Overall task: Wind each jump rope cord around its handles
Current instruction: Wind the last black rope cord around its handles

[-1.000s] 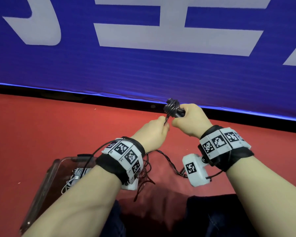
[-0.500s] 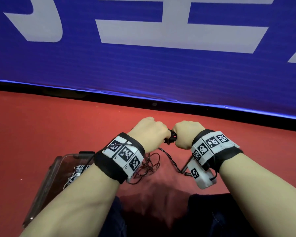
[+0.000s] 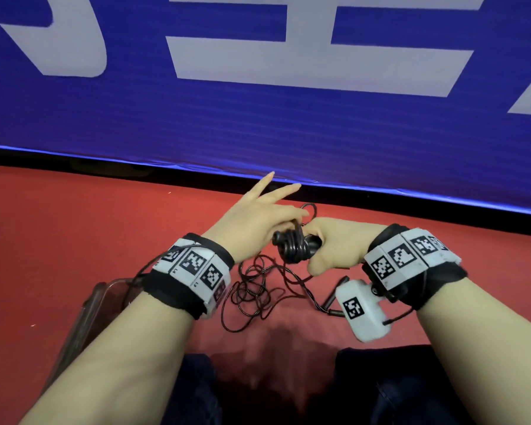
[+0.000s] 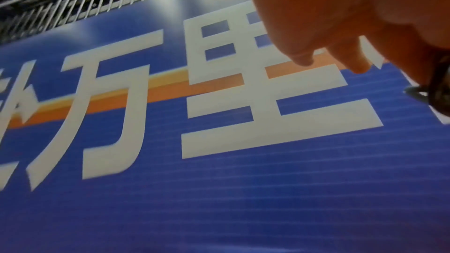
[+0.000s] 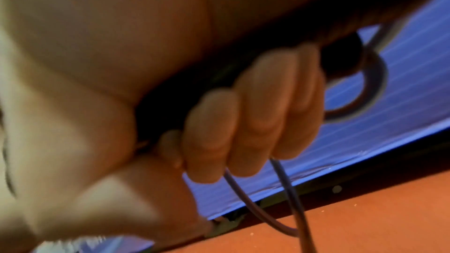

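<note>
Black cord (image 3: 292, 250) is wrapped in a few tight loops around the jump rope handles (image 3: 311, 245), and the right hand (image 3: 334, 246) has its fingers curled round them. The left hand (image 3: 258, 222) sits just beside the bundle. Two of its fingers point out straight, and the others seem to guide a small loop of cord, but I cannot tell if they pinch it. I think the winding is partly done. Next, the left hand needs to pull up more loose cord (image 3: 255, 289) and lay another turn snugly. That loose cord lies tangled on the red floor (image 3: 74, 228) below both hands. A clear bin (image 3: 89, 305) sits under the left arm.
</note>
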The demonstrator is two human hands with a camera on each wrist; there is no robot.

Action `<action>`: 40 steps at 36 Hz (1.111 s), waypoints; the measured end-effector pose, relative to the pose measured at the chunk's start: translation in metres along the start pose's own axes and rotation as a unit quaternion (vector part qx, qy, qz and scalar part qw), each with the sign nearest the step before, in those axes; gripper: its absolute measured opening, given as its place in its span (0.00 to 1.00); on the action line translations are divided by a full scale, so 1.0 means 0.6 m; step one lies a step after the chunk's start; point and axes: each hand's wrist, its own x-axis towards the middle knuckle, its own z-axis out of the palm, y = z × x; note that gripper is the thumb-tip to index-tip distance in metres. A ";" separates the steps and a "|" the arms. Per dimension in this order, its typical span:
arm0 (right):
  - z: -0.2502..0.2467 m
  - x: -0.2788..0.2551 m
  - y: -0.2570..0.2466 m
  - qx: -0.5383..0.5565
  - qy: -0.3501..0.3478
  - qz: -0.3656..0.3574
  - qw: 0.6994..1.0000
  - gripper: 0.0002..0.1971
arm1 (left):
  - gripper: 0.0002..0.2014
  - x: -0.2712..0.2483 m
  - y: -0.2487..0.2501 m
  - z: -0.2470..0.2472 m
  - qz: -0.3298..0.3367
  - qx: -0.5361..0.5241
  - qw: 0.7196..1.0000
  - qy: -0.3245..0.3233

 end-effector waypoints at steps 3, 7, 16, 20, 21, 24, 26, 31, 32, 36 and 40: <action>-0.010 -0.008 -0.001 0.081 0.019 -0.017 0.996 0.24 | 0.23 0.004 0.012 -0.006 -0.106 -0.166 0.979 -0.050; -0.021 -0.014 -0.004 0.172 0.075 -0.026 0.982 0.22 | 0.14 0.015 0.025 -0.006 -0.148 -0.248 0.957 -0.025; -0.023 -0.012 -0.010 0.235 0.170 -0.006 0.957 0.16 | 0.09 0.034 0.040 0.015 -0.199 -0.290 0.935 0.046; -0.026 -0.017 -0.017 0.239 0.170 -0.003 0.956 0.17 | 0.14 0.035 0.049 0.016 -0.219 -0.346 0.910 0.060; -0.027 -0.017 -0.017 0.242 0.180 0.003 0.953 0.20 | 0.12 0.035 0.051 0.018 -0.224 -0.381 0.895 0.055; -0.029 -0.011 -0.013 0.248 0.210 0.029 0.945 0.20 | 0.12 0.036 0.055 0.028 -0.250 -0.482 0.838 0.052; -0.029 -0.007 -0.011 0.249 0.216 0.041 0.943 0.18 | 0.11 0.037 0.061 0.028 -0.268 -0.519 0.810 0.047; -0.031 0.000 -0.005 0.245 0.224 0.061 0.941 0.14 | 0.10 0.041 0.058 0.040 -0.281 -0.431 0.857 -0.008; -0.031 0.001 -0.002 0.244 0.225 0.066 0.941 0.14 | 0.10 0.042 0.057 0.042 -0.275 -0.408 0.871 -0.010; -0.033 0.005 0.004 0.243 0.235 0.079 0.938 0.14 | 0.15 0.037 0.052 0.041 -0.240 -0.316 0.918 -0.011; -0.033 0.011 0.010 0.239 0.241 0.086 0.937 0.15 | 0.13 0.032 0.053 0.039 -0.231 -0.348 0.909 -0.003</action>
